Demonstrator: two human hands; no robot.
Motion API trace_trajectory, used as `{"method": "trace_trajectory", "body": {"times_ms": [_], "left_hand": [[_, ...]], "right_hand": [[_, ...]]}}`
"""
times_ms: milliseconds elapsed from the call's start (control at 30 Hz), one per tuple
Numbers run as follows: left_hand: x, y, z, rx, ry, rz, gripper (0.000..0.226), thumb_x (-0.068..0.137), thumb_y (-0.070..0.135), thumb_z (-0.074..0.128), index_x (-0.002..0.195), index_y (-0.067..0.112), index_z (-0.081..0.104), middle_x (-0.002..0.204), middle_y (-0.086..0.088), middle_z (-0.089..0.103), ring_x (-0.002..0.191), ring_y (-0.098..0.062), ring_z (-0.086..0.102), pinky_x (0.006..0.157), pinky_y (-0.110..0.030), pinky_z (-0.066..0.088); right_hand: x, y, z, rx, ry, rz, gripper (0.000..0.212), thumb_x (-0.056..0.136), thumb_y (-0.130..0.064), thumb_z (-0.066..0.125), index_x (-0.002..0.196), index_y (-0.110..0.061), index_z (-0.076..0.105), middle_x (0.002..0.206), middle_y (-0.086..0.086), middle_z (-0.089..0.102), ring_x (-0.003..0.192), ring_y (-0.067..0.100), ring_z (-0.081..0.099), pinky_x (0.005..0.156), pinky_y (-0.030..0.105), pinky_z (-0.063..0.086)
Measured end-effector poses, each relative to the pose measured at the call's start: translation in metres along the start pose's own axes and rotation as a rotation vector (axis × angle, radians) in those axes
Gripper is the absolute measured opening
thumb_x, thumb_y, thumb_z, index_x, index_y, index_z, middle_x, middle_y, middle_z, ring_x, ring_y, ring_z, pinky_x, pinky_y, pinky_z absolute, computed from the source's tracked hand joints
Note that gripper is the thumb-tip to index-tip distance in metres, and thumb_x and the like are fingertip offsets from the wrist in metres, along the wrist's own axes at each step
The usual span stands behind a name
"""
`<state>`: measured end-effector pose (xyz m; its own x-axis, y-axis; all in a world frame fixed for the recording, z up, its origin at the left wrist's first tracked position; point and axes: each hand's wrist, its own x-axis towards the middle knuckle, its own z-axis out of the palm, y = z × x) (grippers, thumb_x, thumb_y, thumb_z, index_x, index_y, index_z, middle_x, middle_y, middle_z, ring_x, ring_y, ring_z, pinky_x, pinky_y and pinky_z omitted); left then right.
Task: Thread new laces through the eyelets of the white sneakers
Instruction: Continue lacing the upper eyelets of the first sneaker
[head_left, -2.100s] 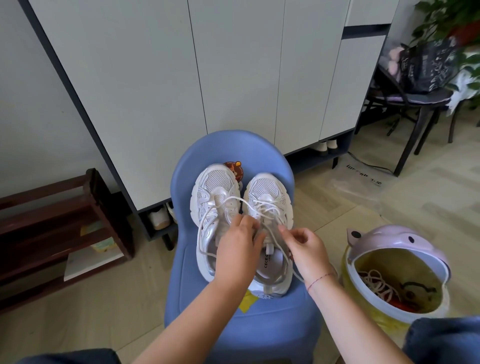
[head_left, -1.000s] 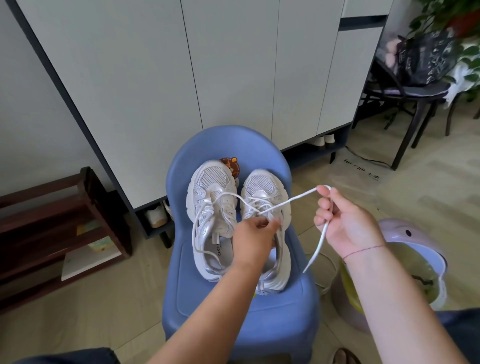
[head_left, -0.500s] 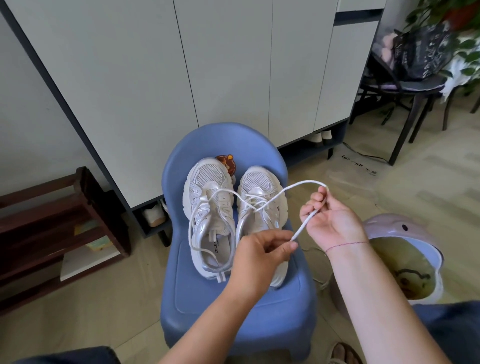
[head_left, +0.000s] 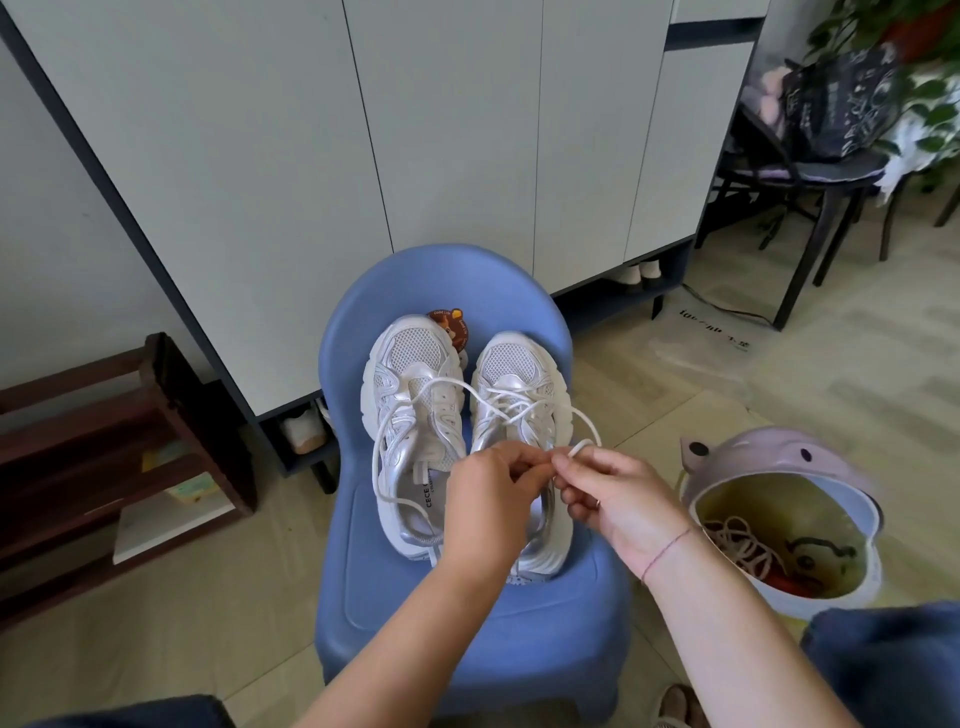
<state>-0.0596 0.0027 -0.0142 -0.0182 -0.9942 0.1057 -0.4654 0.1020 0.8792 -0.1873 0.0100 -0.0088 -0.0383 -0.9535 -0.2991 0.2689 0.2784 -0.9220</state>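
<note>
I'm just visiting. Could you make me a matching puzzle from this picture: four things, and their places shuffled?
Things:
1 white sneakers
2 white lace
3 tangle of cord
4 black bag

Places:
A in the lilac bin
B on the dark chair
C on the blue chair
D pinched by left hand and right hand

Pairs: 1-C; 2-D; 3-A; 4-B
</note>
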Motion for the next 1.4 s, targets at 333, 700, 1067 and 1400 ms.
{"method": "trace_trajectory", "body": {"times_ms": [333,700,1067,1400], "left_hand": [[0.006,0.001,0.023,-0.184,0.179,-0.220,0.025,0.093,0.035,0.058,0.080,0.014,0.062,0.065,0.005,0.062,0.060,-0.013,0.054,0.063,-0.025,0.044],[0.027,-0.006,0.029,-0.880,0.115,-0.609,0.019,0.099,0.011,0.050,0.096,0.004,0.067,0.072,-0.005,0.066,0.064,-0.012,0.061,0.068,-0.023,0.052],[0.019,-0.007,0.029,-0.920,0.076,-0.490,0.023,0.099,0.015,0.050,0.100,0.003,0.069,0.101,-0.018,0.070,0.092,-0.025,0.067,0.088,-0.031,0.052],[0.017,0.002,0.032,-0.983,0.193,-0.505,0.023,0.099,0.007,0.048,0.091,0.002,0.069,0.078,-0.010,0.071,0.069,-0.017,0.067,0.060,-0.019,0.056]], "right_hand": [[0.045,-0.009,0.004,-0.079,0.212,-0.204,0.024,0.090,-0.007,0.060,0.066,-0.006,0.059,0.058,0.001,0.059,0.054,0.011,0.055,0.047,0.014,0.043],[0.062,0.010,0.010,-0.406,0.222,-0.329,0.027,0.087,-0.016,0.064,0.062,-0.006,0.060,0.059,0.002,0.062,0.054,0.015,0.056,0.059,0.028,0.046],[0.063,0.016,0.015,-0.654,0.349,-0.560,0.040,0.085,-0.020,0.067,0.051,-0.018,0.045,0.050,-0.006,0.052,0.048,0.010,0.042,0.049,0.019,0.033],[0.059,0.013,0.006,-0.115,0.185,-0.219,0.027,0.095,-0.022,0.054,0.077,-0.006,0.066,0.060,0.003,0.061,0.050,0.008,0.052,0.049,0.017,0.044]]}}
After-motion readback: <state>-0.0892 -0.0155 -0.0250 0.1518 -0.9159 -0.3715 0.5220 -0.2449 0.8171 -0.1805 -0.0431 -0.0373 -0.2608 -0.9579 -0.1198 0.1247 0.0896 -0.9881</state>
